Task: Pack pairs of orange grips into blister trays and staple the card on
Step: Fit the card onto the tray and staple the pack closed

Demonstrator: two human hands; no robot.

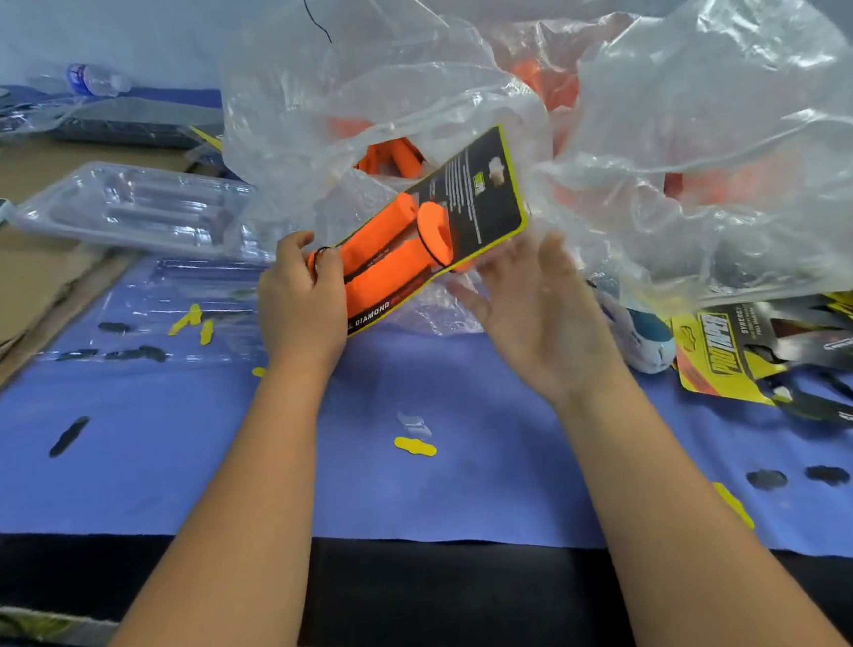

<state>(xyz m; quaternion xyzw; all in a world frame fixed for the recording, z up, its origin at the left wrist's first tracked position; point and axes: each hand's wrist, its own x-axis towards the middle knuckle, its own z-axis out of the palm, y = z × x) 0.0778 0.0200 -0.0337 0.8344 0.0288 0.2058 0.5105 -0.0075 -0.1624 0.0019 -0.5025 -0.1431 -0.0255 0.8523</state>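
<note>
— What do the hands hold above the bench [168, 464]?

— A packed card [475, 200], black with a yellow edge, tilted up to the right, with a pair of orange grips [383, 265] lying against it. The left hand [304, 303] grips the lower left end, fingers curled over the top and the thumb pressed on the end of one grip. The right hand [531, 304] sits under the card's right edge with its palm up and fingers spread and nearly straight, supporting rather than clasping.

— And where does the pack sit relative to everything else?

— Raised off the blue cloth [474, 422], between the two hands, just in front of a big crumpled clear plastic bag [708, 144]. More orange grips [389, 159] show through the bag's opening right behind the card.

— What lies around?

— Clear blister trays [136, 209] stacked at the left, beside a sheet of cardboard [14, 287]. A pile of printed cards [777, 349] sits at the right, near a white and teal tool [642, 340], partly hidden under the bag. Small yellow and black cut-outs [414, 446] dot the cloth, and a water bottle [96, 79] lies far left at the back.
</note>
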